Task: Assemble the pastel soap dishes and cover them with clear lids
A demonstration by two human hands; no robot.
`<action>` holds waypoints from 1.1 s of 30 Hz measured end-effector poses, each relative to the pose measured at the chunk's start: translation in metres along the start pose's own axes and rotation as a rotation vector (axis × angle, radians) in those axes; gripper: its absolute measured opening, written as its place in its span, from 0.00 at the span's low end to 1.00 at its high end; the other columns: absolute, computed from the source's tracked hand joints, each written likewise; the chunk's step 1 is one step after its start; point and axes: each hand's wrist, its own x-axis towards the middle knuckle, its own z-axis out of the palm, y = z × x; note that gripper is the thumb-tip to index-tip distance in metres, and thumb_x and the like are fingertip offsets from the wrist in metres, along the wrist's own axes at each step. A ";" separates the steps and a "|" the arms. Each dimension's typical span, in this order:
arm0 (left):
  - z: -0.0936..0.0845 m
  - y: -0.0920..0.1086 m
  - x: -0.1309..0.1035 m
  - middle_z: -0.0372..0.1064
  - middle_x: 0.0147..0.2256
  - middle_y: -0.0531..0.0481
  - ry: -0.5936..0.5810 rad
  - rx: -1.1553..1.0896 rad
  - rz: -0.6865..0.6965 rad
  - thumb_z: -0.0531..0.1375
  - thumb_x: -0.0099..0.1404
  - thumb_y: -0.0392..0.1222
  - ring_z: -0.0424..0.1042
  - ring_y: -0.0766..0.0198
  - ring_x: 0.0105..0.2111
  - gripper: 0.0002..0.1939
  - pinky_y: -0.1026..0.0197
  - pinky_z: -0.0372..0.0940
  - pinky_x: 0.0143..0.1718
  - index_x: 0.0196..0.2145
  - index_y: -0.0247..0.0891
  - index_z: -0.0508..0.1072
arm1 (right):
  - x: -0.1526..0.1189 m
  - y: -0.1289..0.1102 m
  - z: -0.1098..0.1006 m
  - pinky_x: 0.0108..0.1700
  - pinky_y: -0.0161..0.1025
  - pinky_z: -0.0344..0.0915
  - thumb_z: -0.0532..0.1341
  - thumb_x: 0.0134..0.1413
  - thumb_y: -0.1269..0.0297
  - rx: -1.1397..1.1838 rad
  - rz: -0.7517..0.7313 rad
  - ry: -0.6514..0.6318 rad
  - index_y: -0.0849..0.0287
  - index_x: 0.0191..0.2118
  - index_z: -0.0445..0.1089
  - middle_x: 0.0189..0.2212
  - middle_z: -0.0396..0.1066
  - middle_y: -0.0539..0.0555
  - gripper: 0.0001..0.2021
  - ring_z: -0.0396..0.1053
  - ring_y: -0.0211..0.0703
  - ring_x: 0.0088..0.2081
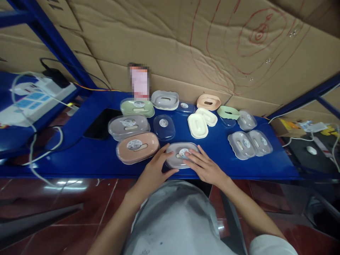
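A grey soap box (pixel 174 163) under a clear lid lies flat at the table's front edge, a round white label on top. My left hand (pixel 156 163) grips its left end, thumb at the near side and fingers toward the far side. Across the lid's right part, my right hand (pixel 205 165) rests with fingers spread and fingertips on the label; it covers part of the box. Just left sits a lidded pinkish-brown soap box (pixel 138 148). Behind it are a lidded grey one (pixel 129 127) and a lidded green one (pixel 137 108). A loose clear lid (pixel 164 128) lies beyond my left hand.
Cream trays (pixel 198 125), an orange piece (pixel 208 102) and a green piece (pixel 228 112) lie toward the back. Two lidded grey boxes (pixel 242 145) stand right. A dark phone (pixel 102 124) and a power strip (pixel 34 102) with cables are left. Cardboard (pixel 164 42) walls the back.
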 end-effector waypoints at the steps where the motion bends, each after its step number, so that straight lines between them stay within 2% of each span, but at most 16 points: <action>1: 0.001 -0.001 0.000 0.61 0.70 0.39 0.000 -0.004 -0.011 0.71 0.67 0.43 0.67 0.49 0.68 0.30 0.45 0.67 0.66 0.62 0.46 0.65 | 0.000 0.000 0.000 0.77 0.67 0.45 0.51 0.71 0.80 0.005 -0.004 0.004 0.52 0.77 0.53 0.70 0.65 0.57 0.33 0.52 0.49 0.76; 5: 0.006 -0.002 -0.001 0.66 0.67 0.39 0.003 -0.004 -0.056 0.73 0.65 0.45 0.68 0.48 0.67 0.30 0.44 0.69 0.65 0.59 0.46 0.65 | 0.001 -0.001 0.001 0.76 0.68 0.48 0.54 0.72 0.76 0.075 0.018 0.050 0.51 0.75 0.56 0.68 0.68 0.60 0.31 0.59 0.52 0.73; 9: 0.008 0.002 -0.001 0.60 0.70 0.39 0.009 0.002 -0.050 0.71 0.67 0.43 0.64 0.48 0.70 0.31 0.45 0.68 0.66 0.63 0.46 0.63 | 0.001 0.000 0.000 0.75 0.70 0.53 0.57 0.73 0.71 0.127 0.052 0.093 0.50 0.77 0.53 0.67 0.69 0.61 0.31 0.62 0.55 0.71; 13: 0.007 0.007 0.002 0.57 0.72 0.40 0.011 0.018 -0.035 0.70 0.68 0.42 0.62 0.49 0.71 0.31 0.45 0.67 0.67 0.64 0.47 0.63 | -0.005 -0.001 0.001 0.73 0.68 0.58 0.59 0.73 0.68 0.104 0.124 0.094 0.47 0.79 0.48 0.71 0.62 0.61 0.35 0.56 0.59 0.74; 18: 0.007 0.007 0.003 0.59 0.71 0.41 -0.016 0.029 -0.046 0.70 0.68 0.43 0.63 0.49 0.70 0.32 0.45 0.66 0.67 0.65 0.48 0.63 | -0.009 -0.002 0.000 0.71 0.66 0.63 0.58 0.73 0.69 0.129 0.193 0.081 0.46 0.78 0.49 0.75 0.56 0.58 0.34 0.47 0.60 0.77; 22: 0.006 0.006 0.003 0.59 0.72 0.42 -0.015 0.037 -0.041 0.69 0.69 0.43 0.63 0.49 0.70 0.32 0.44 0.66 0.68 0.67 0.49 0.63 | -0.010 -0.002 0.001 0.71 0.65 0.63 0.58 0.73 0.70 0.122 0.195 0.084 0.45 0.78 0.49 0.75 0.54 0.57 0.35 0.47 0.61 0.77; 25: 0.007 0.005 0.004 0.59 0.71 0.42 -0.024 0.039 -0.037 0.70 0.68 0.43 0.63 0.48 0.70 0.35 0.44 0.65 0.68 0.69 0.50 0.63 | -0.012 -0.003 0.002 0.71 0.65 0.64 0.59 0.72 0.68 0.111 0.182 0.088 0.44 0.78 0.51 0.75 0.56 0.57 0.34 0.50 0.61 0.76; 28: 0.010 0.006 0.003 0.59 0.72 0.44 -0.023 0.073 -0.031 0.70 0.68 0.44 0.64 0.47 0.70 0.38 0.44 0.66 0.68 0.71 0.54 0.62 | -0.014 0.003 -0.002 0.70 0.65 0.65 0.58 0.74 0.61 0.174 0.182 0.122 0.44 0.76 0.56 0.72 0.62 0.57 0.29 0.56 0.60 0.74; 31: 0.007 0.013 -0.002 0.59 0.71 0.45 0.044 0.097 0.007 0.69 0.69 0.44 0.65 0.47 0.69 0.37 0.44 0.66 0.68 0.71 0.56 0.62 | -0.005 0.020 -0.011 0.66 0.62 0.70 0.49 0.78 0.55 0.267 0.334 0.295 0.46 0.73 0.62 0.66 0.70 0.58 0.24 0.69 0.57 0.67; 33: -0.006 0.019 -0.005 0.60 0.71 0.46 0.127 0.114 0.044 0.68 0.71 0.46 0.66 0.48 0.68 0.34 0.44 0.66 0.68 0.71 0.56 0.62 | 0.013 0.035 -0.016 0.63 0.59 0.73 0.45 0.79 0.56 0.290 0.485 0.419 0.49 0.71 0.65 0.63 0.73 0.59 0.24 0.74 0.55 0.61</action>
